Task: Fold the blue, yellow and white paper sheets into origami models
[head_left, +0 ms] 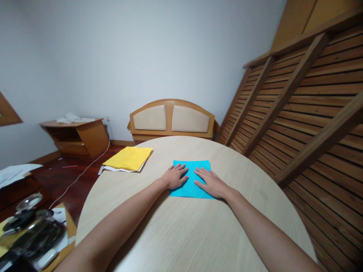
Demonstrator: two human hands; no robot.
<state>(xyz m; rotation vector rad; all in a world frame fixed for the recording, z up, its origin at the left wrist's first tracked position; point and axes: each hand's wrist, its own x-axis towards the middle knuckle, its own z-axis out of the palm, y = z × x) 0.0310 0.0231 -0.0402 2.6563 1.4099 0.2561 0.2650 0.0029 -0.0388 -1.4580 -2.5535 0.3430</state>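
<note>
Clutter point(39, 234), far left of the left hand point(175, 177), is cut off and indistinct; a yellow sheet point(129, 158) lies nearer. That hand, spread flat, partly hides the blue sheet point(193, 191) beneath; so does the right hand point(210, 183), likewise spread. Farther right: slatted panel point(283, 94), cropped.

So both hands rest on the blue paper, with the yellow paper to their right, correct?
No, wrong side: the head view shows the yellow paper to their left. The left hand and right hand do rest on the blue paper.
</note>
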